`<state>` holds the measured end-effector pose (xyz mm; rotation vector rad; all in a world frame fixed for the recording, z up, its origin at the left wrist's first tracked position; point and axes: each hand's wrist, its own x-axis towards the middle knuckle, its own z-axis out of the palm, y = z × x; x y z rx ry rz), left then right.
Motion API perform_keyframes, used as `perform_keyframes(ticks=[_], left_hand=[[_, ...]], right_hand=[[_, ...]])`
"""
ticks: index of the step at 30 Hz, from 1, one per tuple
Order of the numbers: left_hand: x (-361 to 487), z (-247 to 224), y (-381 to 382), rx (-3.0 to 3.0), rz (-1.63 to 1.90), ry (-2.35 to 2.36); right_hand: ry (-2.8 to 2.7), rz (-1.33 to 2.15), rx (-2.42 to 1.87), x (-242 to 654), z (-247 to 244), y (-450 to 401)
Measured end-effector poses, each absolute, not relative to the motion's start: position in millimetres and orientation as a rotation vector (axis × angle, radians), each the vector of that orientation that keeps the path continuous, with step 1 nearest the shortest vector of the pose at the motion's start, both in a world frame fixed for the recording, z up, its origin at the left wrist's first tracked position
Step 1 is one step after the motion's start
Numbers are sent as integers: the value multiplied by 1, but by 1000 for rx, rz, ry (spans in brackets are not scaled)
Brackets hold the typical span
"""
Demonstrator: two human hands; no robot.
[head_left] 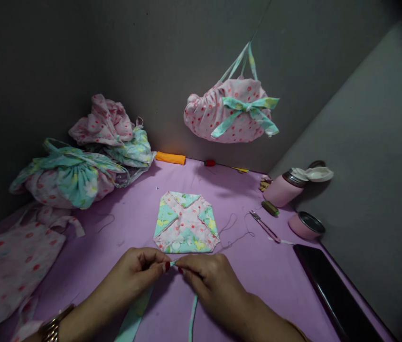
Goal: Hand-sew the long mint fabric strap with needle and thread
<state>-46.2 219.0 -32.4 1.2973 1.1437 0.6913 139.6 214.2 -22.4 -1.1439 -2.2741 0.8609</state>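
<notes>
Purple worktop [254, 289], grey walls [144, 42] behind. Left hand [140, 268] and right hand [215, 280] both pinch mint strip [192, 313], nearer than flat patterned fabric square [188, 218]. Step looks like fine fingertip shaping; next move calls for steady pinch, small finger shifts.

No readable text, label, brand, number or sign.
</notes>
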Motion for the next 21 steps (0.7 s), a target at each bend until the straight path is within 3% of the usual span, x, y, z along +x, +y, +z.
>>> perform_keyframes(ticks=[21], left_hand=[[-47,-35,218,1371,686,1119]], right_hand=[[-2265,884,-1151,138,-20,213]])
